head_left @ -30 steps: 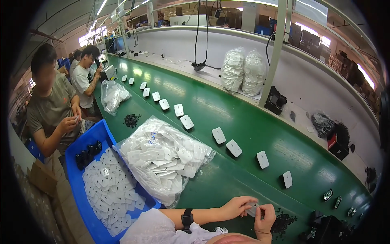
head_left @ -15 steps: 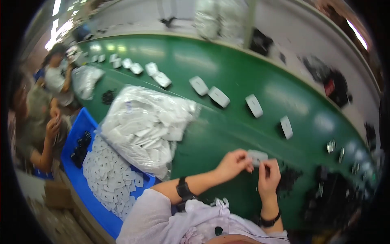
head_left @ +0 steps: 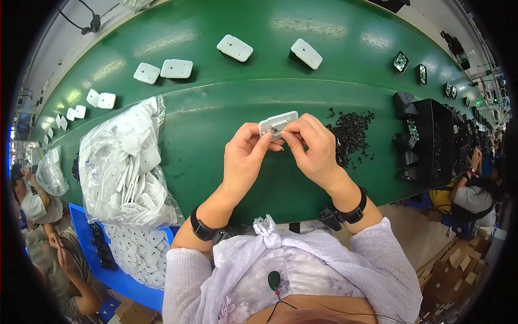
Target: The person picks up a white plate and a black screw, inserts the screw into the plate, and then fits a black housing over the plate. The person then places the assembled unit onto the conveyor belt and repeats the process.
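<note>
My left hand (head_left: 244,154) grips a flat white plastic cover (head_left: 281,120) by its left side, above the table in front of me. At the cover's face, my right hand (head_left: 314,148) is closed in a pinch beside a small black part (head_left: 275,129) and seems to hold it against the cover. The fingertips partly hide that part. Just right of my right hand lies a loose heap of small black parts (head_left: 353,135) on the green table (head_left: 216,178).
At left lies a clear bag (head_left: 121,167) of white covers, above a blue bin (head_left: 137,294) with a pile of white covers (head_left: 137,254). White covers (head_left: 234,47) run along the table's far side. A black box (head_left: 440,140) stands at right. Other people (head_left: 475,200) sit at both sides.
My view has swung to the right and down, so the table sits differently in it. Both hands keep hold at the white cover, and the black part now shows on it.
</note>
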Tool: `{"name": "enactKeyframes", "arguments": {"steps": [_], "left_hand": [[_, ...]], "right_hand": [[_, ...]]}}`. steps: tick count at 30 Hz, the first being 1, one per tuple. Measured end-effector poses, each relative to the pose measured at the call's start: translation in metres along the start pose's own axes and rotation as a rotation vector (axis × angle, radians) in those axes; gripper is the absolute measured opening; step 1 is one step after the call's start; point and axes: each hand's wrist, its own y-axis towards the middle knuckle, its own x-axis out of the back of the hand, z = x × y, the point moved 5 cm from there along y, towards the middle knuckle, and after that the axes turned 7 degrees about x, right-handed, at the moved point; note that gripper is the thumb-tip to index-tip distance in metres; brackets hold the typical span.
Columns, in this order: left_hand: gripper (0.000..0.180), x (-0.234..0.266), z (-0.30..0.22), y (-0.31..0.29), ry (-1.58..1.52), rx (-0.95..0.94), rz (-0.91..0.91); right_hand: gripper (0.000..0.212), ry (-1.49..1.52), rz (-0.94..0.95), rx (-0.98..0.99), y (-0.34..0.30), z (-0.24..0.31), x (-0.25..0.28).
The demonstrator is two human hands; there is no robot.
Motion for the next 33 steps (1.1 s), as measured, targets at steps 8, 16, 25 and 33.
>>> {"name": "enactKeyframes", "arguments": {"steps": [8,16,25,33], "left_hand": [[0.007,-0.006,-0.01,-0.008,0.121,-0.23,0.001],[0.005,0.0,-0.013,-0.005,0.117,-0.222,0.014],[0.006,-0.001,-0.013,-0.005,0.083,-0.124,0.079],[0.026,-0.003,-0.014,-0.003,0.086,0.004,0.109]], "right_hand": [[0.01,0.165,0.033,-0.251,-0.009,-0.001,-0.007],[0.015,0.22,0.051,-0.338,-0.016,-0.006,-0.011],[0.02,0.463,0.129,-0.44,-0.012,-0.016,-0.004],[0.023,0.626,0.069,-0.491,-0.009,-0.019,-0.007]]}}
